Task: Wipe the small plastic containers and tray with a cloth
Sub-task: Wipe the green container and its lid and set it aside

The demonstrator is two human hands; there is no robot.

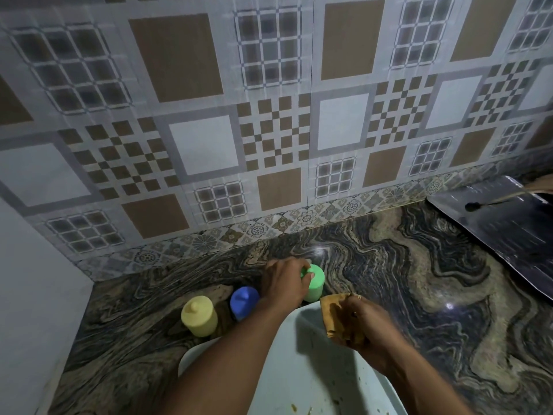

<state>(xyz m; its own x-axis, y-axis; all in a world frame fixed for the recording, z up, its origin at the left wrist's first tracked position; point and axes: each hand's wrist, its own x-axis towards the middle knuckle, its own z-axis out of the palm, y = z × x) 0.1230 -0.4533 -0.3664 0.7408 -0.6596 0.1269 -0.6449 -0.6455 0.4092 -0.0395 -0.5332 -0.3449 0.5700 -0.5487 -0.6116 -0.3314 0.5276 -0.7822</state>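
Tray: pale, nearest, brown specks on its near part.
Right hand: over the tray's right side, fingers curled round a bunched brown cloth.
Left hand: past the tray's far edge, gripping the green pot by its top.
Blue pot, yellow pot: upright on the counter, off the tray's far-left edge.
Step, judged: pots cleared; tray wipe due. Next calls for cloth pressed flat across the specks.
Writing: none legible.
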